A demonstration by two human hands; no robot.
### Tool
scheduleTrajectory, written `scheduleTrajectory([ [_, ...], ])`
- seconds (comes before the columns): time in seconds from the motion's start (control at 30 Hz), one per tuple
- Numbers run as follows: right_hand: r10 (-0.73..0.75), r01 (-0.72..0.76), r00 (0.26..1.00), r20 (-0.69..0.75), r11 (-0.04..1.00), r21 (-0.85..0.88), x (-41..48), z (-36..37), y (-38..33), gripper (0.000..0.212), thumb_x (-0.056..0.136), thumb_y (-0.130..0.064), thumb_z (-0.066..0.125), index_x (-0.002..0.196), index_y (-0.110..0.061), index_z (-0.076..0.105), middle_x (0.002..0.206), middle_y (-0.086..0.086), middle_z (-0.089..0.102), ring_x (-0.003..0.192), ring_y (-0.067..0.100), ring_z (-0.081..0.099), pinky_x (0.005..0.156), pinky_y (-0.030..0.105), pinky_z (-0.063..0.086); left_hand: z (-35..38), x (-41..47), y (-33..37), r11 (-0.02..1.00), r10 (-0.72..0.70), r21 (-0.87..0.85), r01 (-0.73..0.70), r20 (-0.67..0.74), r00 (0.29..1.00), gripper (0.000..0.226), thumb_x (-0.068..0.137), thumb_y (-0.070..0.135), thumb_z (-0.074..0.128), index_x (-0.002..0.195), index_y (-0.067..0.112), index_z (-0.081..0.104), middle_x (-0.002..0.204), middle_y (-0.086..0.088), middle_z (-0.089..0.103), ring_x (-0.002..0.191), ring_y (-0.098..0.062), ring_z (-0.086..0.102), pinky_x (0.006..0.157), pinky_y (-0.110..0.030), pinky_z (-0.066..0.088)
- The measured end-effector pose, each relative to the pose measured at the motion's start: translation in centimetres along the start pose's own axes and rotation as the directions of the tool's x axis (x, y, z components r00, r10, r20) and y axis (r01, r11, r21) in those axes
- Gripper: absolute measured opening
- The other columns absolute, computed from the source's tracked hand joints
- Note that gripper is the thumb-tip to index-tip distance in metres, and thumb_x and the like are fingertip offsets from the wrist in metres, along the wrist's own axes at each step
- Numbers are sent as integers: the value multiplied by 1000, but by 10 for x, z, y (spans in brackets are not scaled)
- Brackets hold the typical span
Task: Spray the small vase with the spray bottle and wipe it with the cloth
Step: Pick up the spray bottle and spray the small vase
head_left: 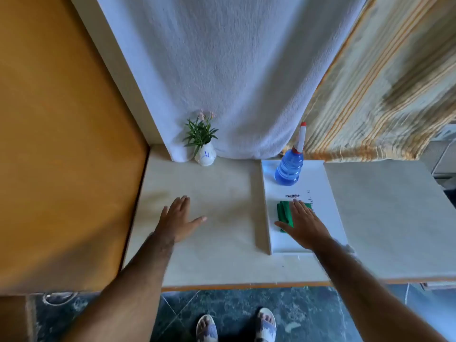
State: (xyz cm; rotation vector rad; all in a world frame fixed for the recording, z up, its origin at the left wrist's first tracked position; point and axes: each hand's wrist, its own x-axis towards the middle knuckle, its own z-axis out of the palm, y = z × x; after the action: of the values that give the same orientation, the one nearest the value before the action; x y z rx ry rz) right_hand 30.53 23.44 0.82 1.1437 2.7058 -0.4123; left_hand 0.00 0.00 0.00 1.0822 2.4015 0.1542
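Small white ceramic vase [205, 156] upright at surface [222, 243] far edge. Blue plastic spray bottle [290, 166] beyond right hand [304, 224], nearer it; folded green cloth [283, 213] beneath. Left hand [176, 222] flat. Both hands' fingers spread, empty.

Glossy vase [205, 157], translucent plastic bottle [289, 169]

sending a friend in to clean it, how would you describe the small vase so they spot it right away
Find the white towel hanging down to the back of the pale table. At its lower left corner stands the small vase, white and round-bellied. It alone holds a green leafy sprig with pink flowers and bears a blue scribble.
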Motion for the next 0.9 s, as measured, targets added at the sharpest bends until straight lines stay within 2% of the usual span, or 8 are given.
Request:
scheduleTrajectory([
  [0.17, 32, -31, 999, 29, 998, -45, -15, 35, 4, 103, 89, -77, 28, 157, -1, 11, 166, 15, 6, 153, 25, 4, 124, 40, 10, 47, -5, -13, 983, 40, 181, -33, -33, 999, 93, 95, 70, 33, 157, 5, 12, 169, -13, 5, 154, -26, 9, 122, -47, 19],
  [0.37, 45, -46, 998, -31, 998, -36, -21, 54, 0, 105, 88, -79, 23, 156, -4, -3, 166, 10, -8, 152, 22, -11, 124, 38, -1, 70, -8, -23, 979, 43, 202, -30, -57, 997, 114, 73, 86, -17, 157, 10, -6, 166, -8, -11, 154, -25, -6, 125, -52, 5],
  [0.43, 46, -47, 998, -38, 999, -22, -21, 54, 1, 105, 88, -80, 24, 157, -4, 1, 166, 11, -4, 153, 22, -6, 124, 38, 1, 73, -7, -23, 984, 36, 178, -24, -65, 997, 112, 76, 85, -15, 157, 9, -4, 166, -9, -8, 154, -25, -5, 124, -53, 5],
  [0.5, 69, -67, 995, -66, 997, 23, -14, 46, 2, 104, 87, -81, 30, 157, -5, 16, 165, 13, 17, 151, 25, 14, 123, 41, 13, 76, -6, -24, 983, 38, 184, -26, -65, 997, 110, 77, 84, -13, 156, 9, -5, 166, -9, -7, 154, -26, -5, 124, -54, 5],
  [0.6, 190, -158, 968, -165, 969, 189, 17, 14, 4, 96, 86, -78, 39, 148, -6, 37, 149, 16, 46, 135, 31, 43, 113, 47, 34, 79, -3, -27, 983, 48, 179, -35, -69, 996, 106, 79, 84, -10, 154, 10, -10, 166, -10, -9, 154, -26, -8, 124, -53, 2],
  [0.67, 285, -186, 930, -231, 909, 373, 45, -12, 5, 91, 87, -70, 54, 149, -6, 35, 150, 17, 44, 136, 32, 42, 111, 47, 37, 79, -2, -28, 985, 50, 170, -38, -67, 997, 106, 78, 84, -9, 154, 9, -10, 166, -10, -10, 153, -25, -8, 124, -52, 0],
  [0.77, 413, -123, 866, -282, 722, 680, 88, -51, 5, 98, 82, -59, 72, 153, -8, 28, 153, 15, 40, 140, 28, 39, 114, 43, 34, 80, -1, -29, 982, 53, 186, -42, -53, 997, 108, 76, 85, -13, 155, 10, -11, 166, -10, -11, 154, -25, -6, 124, -52, -2],
  [0.9, 414, 11, 850, -326, 604, 797, 133, -88, -2, 110, 68, -53, 88, 154, -19, 28, 152, 5, 45, 133, 15, 47, 109, 30, 37, 82, -1, -30, 980, 51, 193, -40, -48, 998, 107, 76, 84, -13, 154, 10, -15, 165, -9, -16, 153, -24, -12, 124, -52, -5],
])
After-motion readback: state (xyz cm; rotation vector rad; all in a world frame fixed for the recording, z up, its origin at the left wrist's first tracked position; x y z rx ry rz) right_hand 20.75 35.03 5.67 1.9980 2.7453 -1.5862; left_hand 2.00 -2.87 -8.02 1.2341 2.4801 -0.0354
